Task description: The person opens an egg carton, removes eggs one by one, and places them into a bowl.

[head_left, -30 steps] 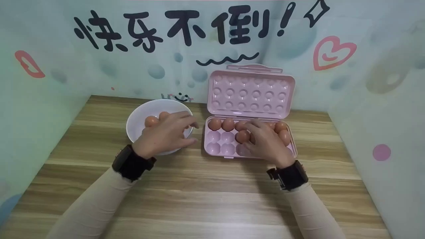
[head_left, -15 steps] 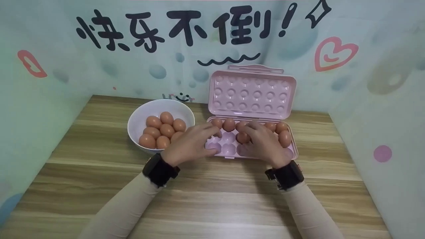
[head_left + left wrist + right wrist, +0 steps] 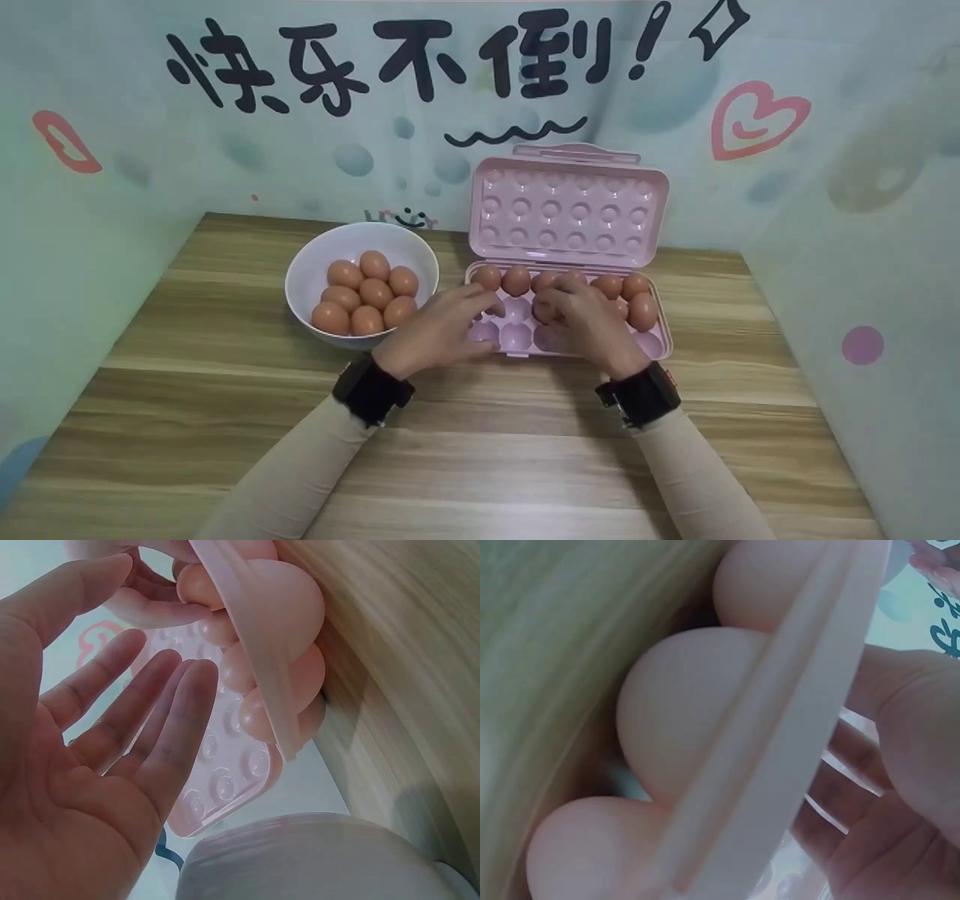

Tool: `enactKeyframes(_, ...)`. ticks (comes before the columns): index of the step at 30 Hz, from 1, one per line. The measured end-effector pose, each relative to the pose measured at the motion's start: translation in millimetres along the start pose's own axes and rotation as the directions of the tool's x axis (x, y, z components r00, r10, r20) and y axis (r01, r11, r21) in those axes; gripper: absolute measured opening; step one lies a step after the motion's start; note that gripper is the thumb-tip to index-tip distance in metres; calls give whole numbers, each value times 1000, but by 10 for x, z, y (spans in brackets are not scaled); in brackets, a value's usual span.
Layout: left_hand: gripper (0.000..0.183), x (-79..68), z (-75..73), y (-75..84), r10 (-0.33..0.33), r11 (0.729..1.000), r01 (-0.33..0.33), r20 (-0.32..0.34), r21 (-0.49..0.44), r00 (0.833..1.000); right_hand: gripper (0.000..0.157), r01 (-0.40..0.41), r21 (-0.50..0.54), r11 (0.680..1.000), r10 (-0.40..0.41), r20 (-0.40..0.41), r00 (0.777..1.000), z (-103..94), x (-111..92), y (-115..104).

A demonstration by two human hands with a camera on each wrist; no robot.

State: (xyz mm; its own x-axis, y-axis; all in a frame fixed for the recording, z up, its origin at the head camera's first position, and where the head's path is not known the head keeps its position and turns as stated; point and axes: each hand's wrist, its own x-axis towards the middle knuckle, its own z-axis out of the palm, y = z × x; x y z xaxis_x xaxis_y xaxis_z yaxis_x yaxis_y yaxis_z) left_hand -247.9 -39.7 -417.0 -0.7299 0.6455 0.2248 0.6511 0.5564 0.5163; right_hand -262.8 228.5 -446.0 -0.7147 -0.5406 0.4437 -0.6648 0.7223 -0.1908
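My left hand is over the front left of the pink egg carton. In the left wrist view its fingers are spread and loosely bent, with nothing between them. My right hand reaches into the carton's middle. Its thumb and fingertips pinch a brown egg in the second row. Brown eggs such as this one fill visible back-row cups, and another egg sits at the right. Two cups near the left hand hold nothing. The right palm hides part of the front row.
A white bowl with several brown eggs stands left of the carton. The carton's lid stands raised at the back against a printed cloth. All rests on a wooden table.
My left hand has moved right, from above the bowl to the carton's front left, uncovering the bowl's eggs. The right hand has stayed at the carton's middle, shifting slightly left.
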Motion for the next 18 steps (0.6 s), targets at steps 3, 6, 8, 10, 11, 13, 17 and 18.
enactKeyframes(3,31,3,-5,0,-21,1000,21,-2,-9,1000,27,9,1,1000,-9,-9,1000,-10,-2,-5)
enactKeyframes(6,31,4,-13,5,-44,999,43,-11,-26,999,29,6,9,1000,-6,-24,1000,-47,-4,-21)
enactKeyframes(8,32,9,-15,7,-42,999,42,-22,-34,999,32,2,28,1000,-1,-41,999,-85,-6,-33)
enactKeyframes(10,34,17,-15,10,-40,998,38,-39,-52,998,34,-13,61,998,16,-62,998,-132,3,-53)
enactKeyframes(11,35,23,-15,12,-35,998,32,-51,-56,998,33,-24,79,997,30,-73,997,-155,11,-66)
enactKeyframes(13,39,31,-14,17,-27,998,23,-79,-53,997,31,-61,116,991,72,-88,994,-202,31,-99)
enactKeyframes(17,45,40,-19,28,3,999,-8,-142,-34,990,30,-151,197,969,170,-87,982,-288,72,-191)
enactKeyframes(18,46,40,-22,32,11,999,-17,-157,-32,988,30,-172,224,959,195,-83,977,-306,77,-216)
